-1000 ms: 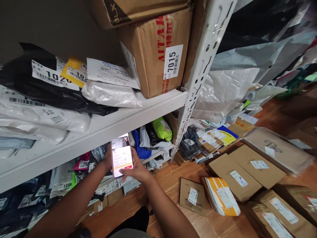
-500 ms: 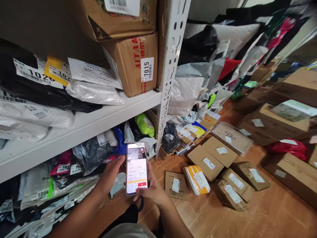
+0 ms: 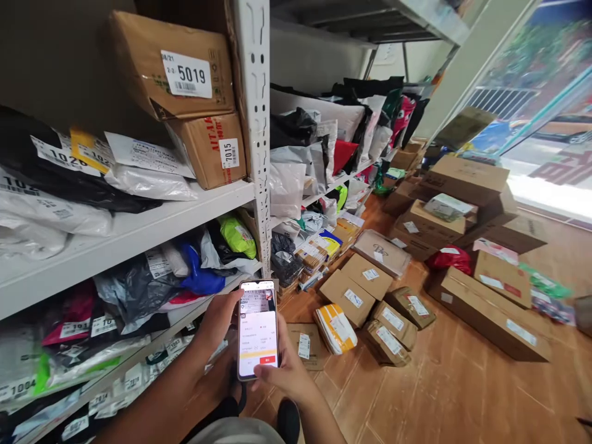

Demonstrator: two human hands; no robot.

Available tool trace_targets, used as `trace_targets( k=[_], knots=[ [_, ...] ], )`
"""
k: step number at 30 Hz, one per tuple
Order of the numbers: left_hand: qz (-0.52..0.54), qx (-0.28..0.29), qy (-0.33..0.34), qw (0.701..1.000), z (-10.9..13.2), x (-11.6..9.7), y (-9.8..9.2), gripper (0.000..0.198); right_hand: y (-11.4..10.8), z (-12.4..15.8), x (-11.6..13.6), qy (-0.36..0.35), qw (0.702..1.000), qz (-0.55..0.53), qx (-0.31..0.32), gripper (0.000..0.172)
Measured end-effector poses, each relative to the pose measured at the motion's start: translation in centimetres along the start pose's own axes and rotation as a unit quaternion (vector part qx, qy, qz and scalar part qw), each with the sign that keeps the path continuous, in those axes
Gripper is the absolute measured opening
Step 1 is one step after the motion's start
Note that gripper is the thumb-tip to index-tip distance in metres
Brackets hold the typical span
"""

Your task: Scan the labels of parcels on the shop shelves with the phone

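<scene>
A smartphone (image 3: 257,336) is held upright in front of my body, its lit screen showing a parcel label at the top, a white form below it and a red button. My right hand (image 3: 284,365) wraps round the lower right of the phone, with the thumb lying over the bottom of the screen near the red button. Against the phone's left edge, my left hand (image 3: 216,327) closes with its thumb side up; its lower fingers are dark and partly hidden. Below the phone, a flat cardboard parcel (image 3: 293,336) lies on the floor, partly covered by my right hand.
White shelving (image 3: 129,228) at left holds numbered bags and two stacked cartons (image 3: 189,77). A perforated upright post (image 3: 259,135) stands ahead. Labelled boxes (image 3: 346,295) and a yellow-and-white parcel (image 3: 337,328) lie on the wooden floor. Larger cartons (image 3: 490,311) stand farther right, near a bright glass doorway.
My view has swung right and up, bringing the doorway and more floor into sight. My left hand has come in against the phone's edge. The right thumb stays near the red button.
</scene>
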State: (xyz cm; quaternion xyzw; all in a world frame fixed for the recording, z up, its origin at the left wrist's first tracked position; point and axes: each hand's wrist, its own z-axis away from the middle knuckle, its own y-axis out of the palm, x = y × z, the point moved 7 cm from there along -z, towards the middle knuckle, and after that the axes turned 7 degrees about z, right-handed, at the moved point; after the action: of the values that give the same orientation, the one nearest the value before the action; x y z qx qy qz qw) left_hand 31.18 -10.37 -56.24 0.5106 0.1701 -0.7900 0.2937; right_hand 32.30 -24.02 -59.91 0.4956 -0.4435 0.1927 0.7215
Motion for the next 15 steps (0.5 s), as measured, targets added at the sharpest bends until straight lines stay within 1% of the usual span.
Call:
trace_targets(
  k=[3, 6, 9, 12, 15],
  knots=[
    [-0.017, 0.009, 0.0, 1.0, 0.6, 0.3, 1.2, 0.044, -0.5, 1.3, 0.1, -0.011, 1.0, 0.0, -0.015, 0.09],
    [-0.007, 0.018, -0.012, 1.0, 1.1, 1.0, 2.1, 0.045, -0.8, 2.6, 0.4, -0.016, 0.999, -0.002, -0.033, 0.093],
    [0.008, 0.039, -0.01, 0.999, 1.5, 1.4, 3.1, 0.045, -1.1, 3.6, 0.7, -0.02, 0.999, 0.003, -0.046, 0.094],
    [0.007, 0.058, -0.004, 0.998, 2.1, 1.3, 4.1, 0.044, -1.3, 4.5, 0.7, -0.029, 0.998, 0.007, -0.057, 0.095],
    [0.0, 0.065, 0.004, 0.998, 2.9, 0.7, 4.9, 0.043, -1.6, 5.1, 0.8, -0.047, 0.996, 0.01, -0.07, 0.096]
  ],
)
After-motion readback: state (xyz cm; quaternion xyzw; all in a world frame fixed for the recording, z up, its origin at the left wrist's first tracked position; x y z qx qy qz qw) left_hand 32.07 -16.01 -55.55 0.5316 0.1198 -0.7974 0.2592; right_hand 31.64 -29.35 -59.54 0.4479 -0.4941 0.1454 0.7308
